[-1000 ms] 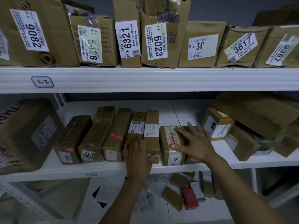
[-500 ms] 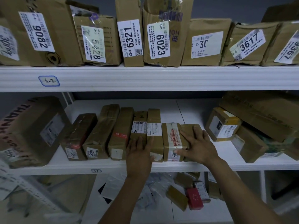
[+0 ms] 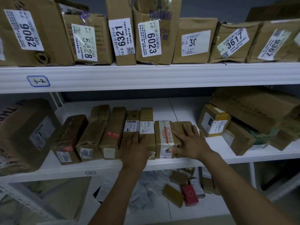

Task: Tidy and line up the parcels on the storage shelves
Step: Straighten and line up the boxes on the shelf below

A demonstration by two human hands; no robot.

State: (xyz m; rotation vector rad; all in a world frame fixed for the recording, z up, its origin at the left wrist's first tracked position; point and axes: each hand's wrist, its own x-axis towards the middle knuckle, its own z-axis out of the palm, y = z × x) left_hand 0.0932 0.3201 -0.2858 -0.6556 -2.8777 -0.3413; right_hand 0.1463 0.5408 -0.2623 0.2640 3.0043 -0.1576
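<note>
A row of narrow brown parcels lies side by side on the middle shelf [image 3: 162, 164]. My left hand [image 3: 134, 148] rests flat, fingers apart, on the front ends of two labelled parcels [image 3: 146, 120] in the middle of the row. My right hand [image 3: 190, 140] lies spread over the taped parcel numbered 1205 [image 3: 163, 137] and the small plain box [image 3: 182, 125] to its right, thumb against the 1205 parcel's front. Neither hand lifts anything.
A big box [image 3: 27, 133] stands at the shelf's left end. A loose heap of boxes [image 3: 240, 127] fills the right end. The top shelf [image 3: 146, 73] holds upright numbered parcels. More parcels and bags [image 3: 178, 190] lie on the lowest shelf.
The 1205 parcel and small box have been pushed left against the row, closing the gap. My left hand slid slightly up onto the middle parcels.
</note>
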